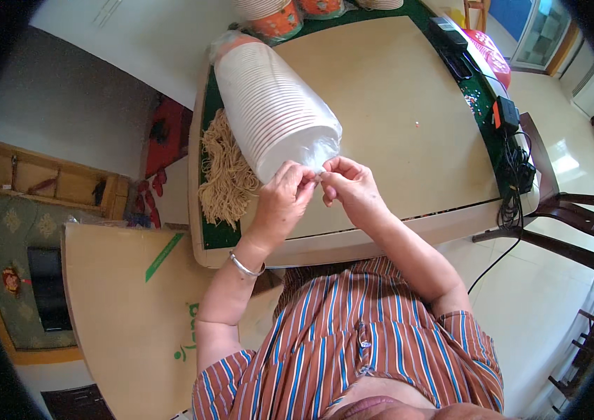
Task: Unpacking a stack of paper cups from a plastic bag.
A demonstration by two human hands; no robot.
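Observation:
A long stack of white paper buckets [269,94] lies on its side on the table, its wide open end facing me. Clear plastic bag [319,149] film wraps the stack and gathers to a twist at this end. My left hand [283,196] pinches the gathered bag end from the left, wearing a silver bangle at the wrist. From the right, my right hand [354,190] pinches the same twist, fingertips nearly touching the left ones. Whether a tie is between the fingers is too small to tell. Beside the stack, a heap of beige strings [225,175] lies on the left.
More bucket stacks with orange patterned sides [279,24] stand at the table's far edge. A tan board [395,91] covers the green tabletop. Black adapters and cables [514,164] lie along the right edge. A large cardboard box [129,301] stands at left, dark chairs [577,224] at right.

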